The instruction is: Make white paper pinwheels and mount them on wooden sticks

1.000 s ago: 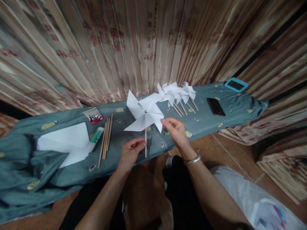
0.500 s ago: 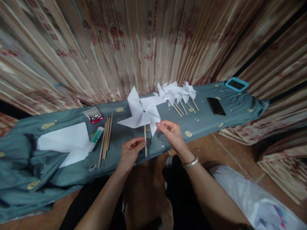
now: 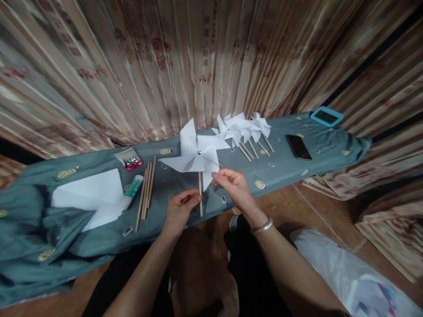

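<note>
A white paper pinwheel (image 3: 193, 160) with a shiny pin at its centre is held upright over the front of the cloth-covered table. My left hand (image 3: 181, 209) pinches its wooden stick (image 3: 200, 187) below the blades. The thumb and fingers of my right hand (image 3: 231, 184) are closed on the tip of the lower right blade. Behind, to the right, several finished white pinwheels (image 3: 239, 127) lie overlapping, their sticks pointing toward me.
Left of my hands lie loose wooden sticks (image 3: 145, 193), a green and white glue stick (image 3: 134, 187), a box of metal pins (image 3: 131, 162) and white paper sheets (image 3: 89, 191). At right are a dark phone (image 3: 298, 146) and a blue-framed clock (image 3: 326, 116). A white plastic bag (image 3: 330, 255) is on the floor.
The pinwheel's blades have turned slightly clockwise on the pin. My right hand has moved a little left and down with the blade tip; my left hand stays on the stick.
</note>
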A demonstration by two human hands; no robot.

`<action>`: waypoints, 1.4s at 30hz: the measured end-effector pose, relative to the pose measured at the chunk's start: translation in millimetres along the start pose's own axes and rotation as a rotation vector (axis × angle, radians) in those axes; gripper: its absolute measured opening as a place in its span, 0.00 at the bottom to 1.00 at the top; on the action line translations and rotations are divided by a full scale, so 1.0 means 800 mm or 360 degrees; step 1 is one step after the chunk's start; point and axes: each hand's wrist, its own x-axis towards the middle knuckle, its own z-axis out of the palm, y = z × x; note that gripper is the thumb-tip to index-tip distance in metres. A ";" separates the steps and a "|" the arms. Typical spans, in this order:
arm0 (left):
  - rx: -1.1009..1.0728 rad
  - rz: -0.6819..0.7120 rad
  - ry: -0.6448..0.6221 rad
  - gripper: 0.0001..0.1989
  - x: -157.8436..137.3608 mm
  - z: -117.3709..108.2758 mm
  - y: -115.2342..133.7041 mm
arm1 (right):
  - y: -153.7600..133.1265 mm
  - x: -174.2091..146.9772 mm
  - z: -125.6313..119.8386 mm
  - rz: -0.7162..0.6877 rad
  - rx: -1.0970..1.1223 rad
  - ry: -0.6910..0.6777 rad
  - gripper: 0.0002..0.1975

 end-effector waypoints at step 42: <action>-0.0061 0.0041 -0.0072 0.15 0.000 0.001 -0.004 | 0.014 -0.006 0.033 -0.0003 -0.0066 -0.0061 0.21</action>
